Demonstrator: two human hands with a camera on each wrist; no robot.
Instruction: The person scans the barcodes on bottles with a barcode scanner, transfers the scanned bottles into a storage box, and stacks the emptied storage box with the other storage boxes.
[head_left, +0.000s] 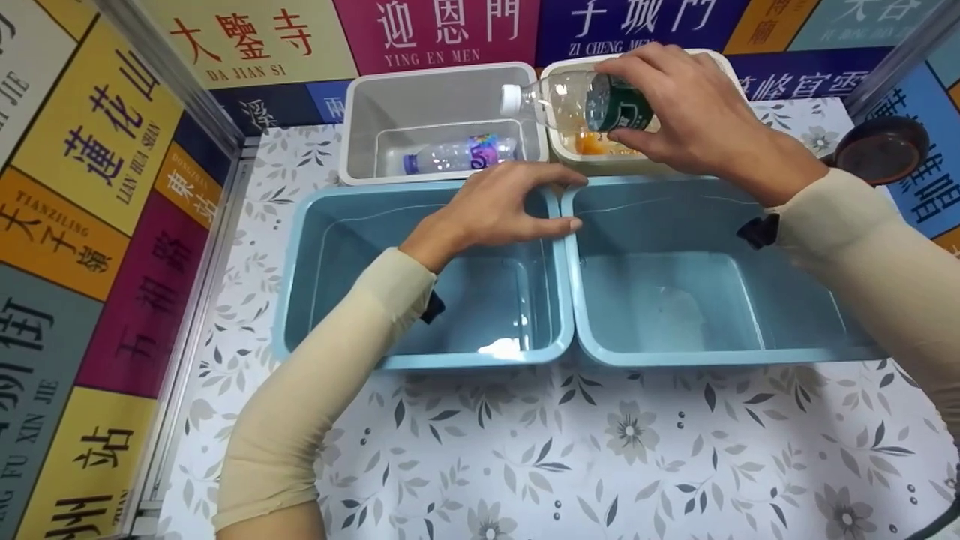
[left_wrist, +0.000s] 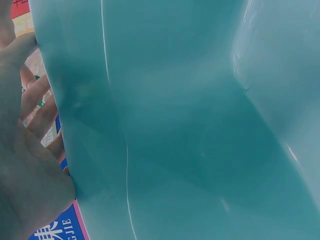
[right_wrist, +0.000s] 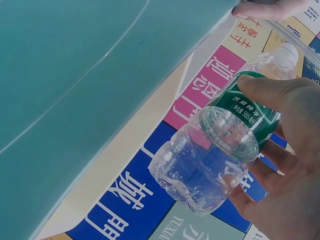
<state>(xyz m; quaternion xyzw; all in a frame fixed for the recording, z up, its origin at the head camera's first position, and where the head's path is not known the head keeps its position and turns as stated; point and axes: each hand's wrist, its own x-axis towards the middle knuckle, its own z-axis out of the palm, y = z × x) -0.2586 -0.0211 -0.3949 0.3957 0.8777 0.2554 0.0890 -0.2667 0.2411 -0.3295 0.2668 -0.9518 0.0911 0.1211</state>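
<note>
My right hand grips a clear plastic bottle with a green label and white cap, held on its side above the back bins, cap to the left. In the right wrist view, the thumb and fingers wrap the label of this bottle, and no liquid shows in it. My left hand rests by the back of the left blue bin, thumb and index finger apart, fingertips at the rims where the two blue bins meet. It holds nothing visible. Part of its fingers is hidden behind the bin wall in the left wrist view.
Beside the left blue bin is a second blue bin. Behind stand a grey bin with a purple-capped bottle in it and a cream bin with something orange. A dark round pan-like object is at right.
</note>
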